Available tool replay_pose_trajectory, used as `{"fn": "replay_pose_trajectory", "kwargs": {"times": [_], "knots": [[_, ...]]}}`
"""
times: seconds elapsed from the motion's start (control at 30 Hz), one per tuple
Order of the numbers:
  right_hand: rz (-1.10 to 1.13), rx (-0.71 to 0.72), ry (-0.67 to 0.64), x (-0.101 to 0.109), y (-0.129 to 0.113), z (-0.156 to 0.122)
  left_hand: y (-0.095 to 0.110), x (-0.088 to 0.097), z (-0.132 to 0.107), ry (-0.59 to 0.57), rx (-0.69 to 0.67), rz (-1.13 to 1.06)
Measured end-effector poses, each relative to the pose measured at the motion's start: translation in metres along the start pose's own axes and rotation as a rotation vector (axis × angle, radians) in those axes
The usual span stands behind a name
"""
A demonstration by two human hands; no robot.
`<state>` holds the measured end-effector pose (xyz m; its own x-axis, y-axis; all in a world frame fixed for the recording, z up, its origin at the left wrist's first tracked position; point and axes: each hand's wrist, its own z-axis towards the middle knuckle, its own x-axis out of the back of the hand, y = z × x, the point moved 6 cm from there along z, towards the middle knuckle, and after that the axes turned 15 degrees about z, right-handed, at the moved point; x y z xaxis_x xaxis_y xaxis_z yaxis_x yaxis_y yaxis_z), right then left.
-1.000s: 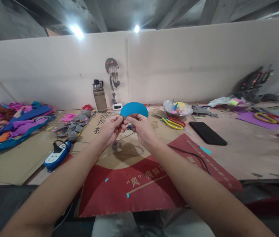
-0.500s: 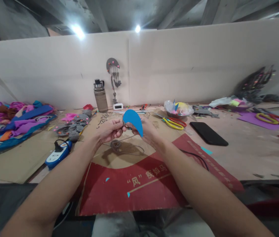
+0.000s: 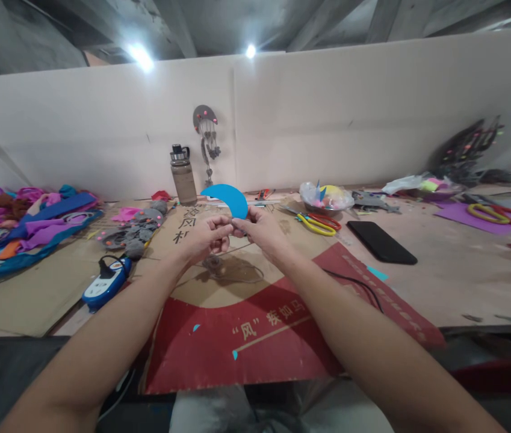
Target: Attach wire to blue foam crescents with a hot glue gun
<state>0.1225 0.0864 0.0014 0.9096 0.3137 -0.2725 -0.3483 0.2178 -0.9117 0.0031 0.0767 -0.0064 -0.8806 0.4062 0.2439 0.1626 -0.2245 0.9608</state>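
Note:
A flat blue crescent (image 3: 230,197), looking like felt, is held up over the cardboard, its curved outer edge uppermost and one tip pointing left. My right hand (image 3: 262,231) pinches its lower right end between thumb and fingers. My left hand (image 3: 212,237) is closed, thumb and forefinger pressed together at the same lower end, touching the right fingertips. Whether a thread or other small item is between the fingers is too small to see. Beneath the hands, a small bundle of thin grey cord (image 3: 212,263) lies on the cardboard (image 3: 246,291), partly covered by my left hand.
Left are coloured felt pieces (image 3: 63,225), grey felt pieces (image 3: 135,231) and a blue power strip (image 3: 107,285). A bottle (image 3: 183,177) stands behind. On the right lie yellow-and-red-handled scissors (image 3: 316,225), a plastic-wrapped bowl (image 3: 326,198) and a black phone (image 3: 381,242).
The blue crescent has turned, its tip swinging from lower right to upper left. My right hand has come out from behind it to its right edge; my left hand has shifted slightly down.

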Motion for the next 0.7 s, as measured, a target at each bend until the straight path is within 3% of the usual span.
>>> {"fn": "replay_pose_trajectory", "kwargs": {"times": [0.27,0.5,0.7], "knots": [[0.023,0.015,-0.035,-0.003,0.001,0.001,0.005,0.004,0.001,0.183,-0.046,0.032],[-0.028,0.042,0.056,0.009,-0.001,0.004,0.005,0.002,-0.001,0.191,0.002,0.036],[-0.161,0.095,0.115,0.014,-0.005,0.003,0.006,0.007,-0.002,0.255,-0.044,0.217]]}}
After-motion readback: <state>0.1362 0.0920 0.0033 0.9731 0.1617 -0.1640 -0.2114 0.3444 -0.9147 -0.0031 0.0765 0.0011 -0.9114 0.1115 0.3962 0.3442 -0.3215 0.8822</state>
